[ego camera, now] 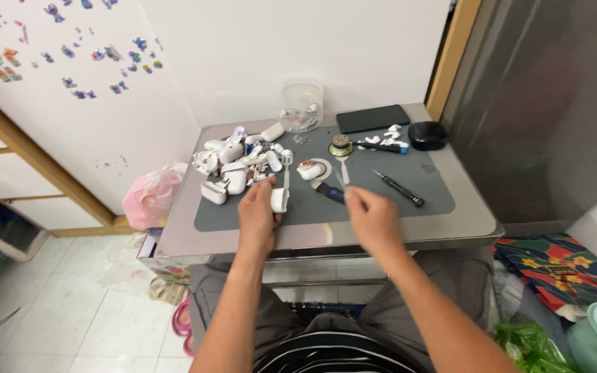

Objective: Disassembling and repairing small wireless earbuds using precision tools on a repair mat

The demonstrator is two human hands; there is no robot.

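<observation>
- Your left hand (257,214) is wrapped round a small white earbud case (280,199), thumb & fingers grasping its left side; case sits at the near-left part of the grey mat (381,200).
- Your right hand (373,217) hovers over the mat's near edge, fingers curled w/ tips pinched together; can't tell if anything's held, too small/blurred.
- Just beyond the right fingertips, on the mat: a dark blue-tipped tool (329,192).
- Right of that, still on the mat: a black screwdriver (399,188), lying at a slant.
- Mat's far-left corner: a heap of white cases & shell parts (236,162).
- Mid-mat, beyond the held case: one more white case on a pale ring (310,170).
- Past the mat's far edge: clear plastic jar (301,107), dark phone (372,118), black oval case (428,135).
- Left of the table holding the mat: pink bag (150,197), down by the wall.
</observation>
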